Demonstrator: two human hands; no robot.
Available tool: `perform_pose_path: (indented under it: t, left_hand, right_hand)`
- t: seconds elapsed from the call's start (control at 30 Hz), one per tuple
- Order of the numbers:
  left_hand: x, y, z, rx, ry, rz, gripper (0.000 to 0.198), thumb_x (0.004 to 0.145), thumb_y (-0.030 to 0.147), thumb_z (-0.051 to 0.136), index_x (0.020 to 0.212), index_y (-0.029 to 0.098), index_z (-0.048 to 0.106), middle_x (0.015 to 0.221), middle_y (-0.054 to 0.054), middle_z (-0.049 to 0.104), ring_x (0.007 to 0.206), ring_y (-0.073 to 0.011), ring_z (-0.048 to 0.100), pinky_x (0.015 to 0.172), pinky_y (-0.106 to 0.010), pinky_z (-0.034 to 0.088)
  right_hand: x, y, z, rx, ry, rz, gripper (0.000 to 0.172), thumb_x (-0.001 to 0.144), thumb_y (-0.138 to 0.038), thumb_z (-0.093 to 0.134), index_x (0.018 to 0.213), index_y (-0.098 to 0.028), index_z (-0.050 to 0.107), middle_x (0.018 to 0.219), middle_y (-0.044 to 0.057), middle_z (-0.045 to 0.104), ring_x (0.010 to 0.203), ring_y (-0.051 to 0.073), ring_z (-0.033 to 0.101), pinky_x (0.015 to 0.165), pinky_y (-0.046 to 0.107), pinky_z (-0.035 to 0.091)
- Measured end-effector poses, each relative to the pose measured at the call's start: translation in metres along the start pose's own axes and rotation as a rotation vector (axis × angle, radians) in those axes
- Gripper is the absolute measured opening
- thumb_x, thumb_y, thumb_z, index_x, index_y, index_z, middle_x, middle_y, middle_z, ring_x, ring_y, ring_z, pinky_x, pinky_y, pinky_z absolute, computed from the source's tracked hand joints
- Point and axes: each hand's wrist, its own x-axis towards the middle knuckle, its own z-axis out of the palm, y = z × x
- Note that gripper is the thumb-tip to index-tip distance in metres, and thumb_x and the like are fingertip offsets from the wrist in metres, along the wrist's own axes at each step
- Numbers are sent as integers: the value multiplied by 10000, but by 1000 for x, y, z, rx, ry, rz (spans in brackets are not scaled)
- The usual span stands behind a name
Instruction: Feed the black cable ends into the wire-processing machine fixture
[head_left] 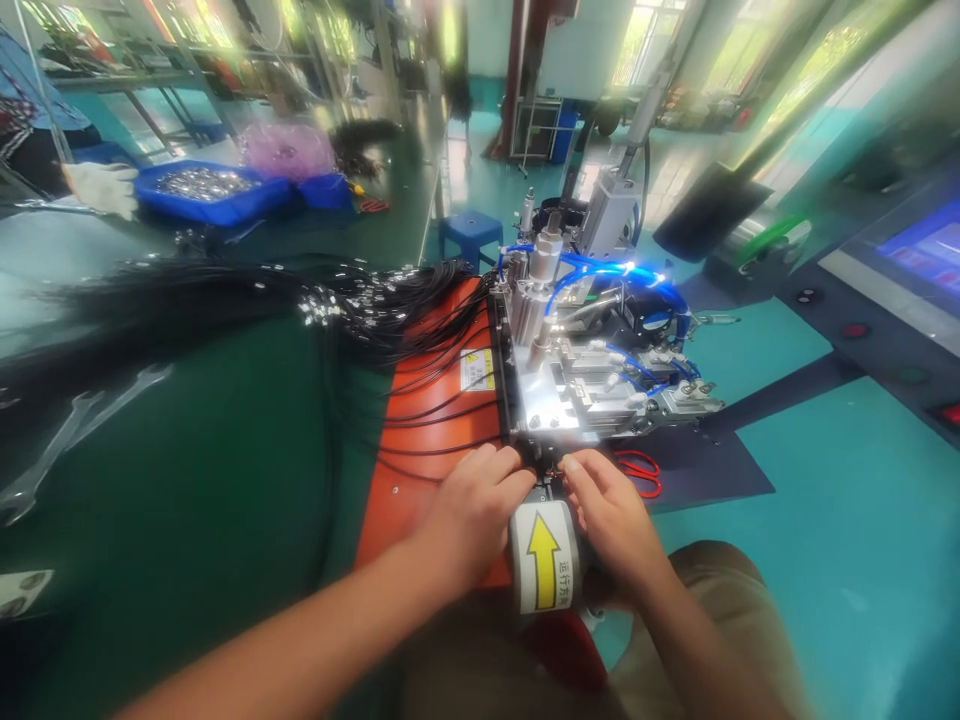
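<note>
My left hand (484, 500) is closed at the front end of the machine (547, 370), its fingertips over the dark feed track. A black cable (409, 472) runs across the orange plate (435, 430) into these fingers. Just right of it, my right hand (611, 515) pinches a small piece between thumb and forefinger; its kind is too small to make out. The two hands' fingertips nearly meet. Below them sits a rounded cover with a yellow arrow (544, 560). Several more black cables lie side by side over the plate, their ends at the machine's edge.
A thick bundle of black cables (225, 300) with shiny ends lies leftward. Wrenches (52, 450) rest on the green table. Red-handled scissors (639, 473) lie beside my right hand. A blue tray (217, 205) of metal parts, a blue stool (471, 235) and a control panel (892, 310) stand around.
</note>
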Motion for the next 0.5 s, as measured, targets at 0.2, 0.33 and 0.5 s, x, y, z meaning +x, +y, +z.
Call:
perform_pose_path:
  t: [0.2,0.33,0.5]
  left_hand:
    - [0,-1,1,-17,-6,0,291,866,20,463,1011,167,668,956,-69,610,871,-204,508,814,-348,476]
    - [0,-2,2,-25,1,-2,284,866,23,474,1017,160,671,949,-71,614,867,-208,508,812,-354,477]
    - [0,-2,2,-21,3,3,285,868,26,465,1002,161,677,954,-72,616,860,-208,513,795,-351,481]
  right_hand:
    - [4,-12,-4,-132,8,-187,273,965,-396,495,917,-189,666,931,46,675,875,196,609,792,281,457]
    - [3,-11,-6,-175,37,-246,237,962,-357,515,899,-194,675,906,37,661,858,185,607,781,271,449]
    - [4,-5,-5,-200,59,-258,207,943,-356,551,881,-210,685,879,26,660,816,182,608,725,271,455]
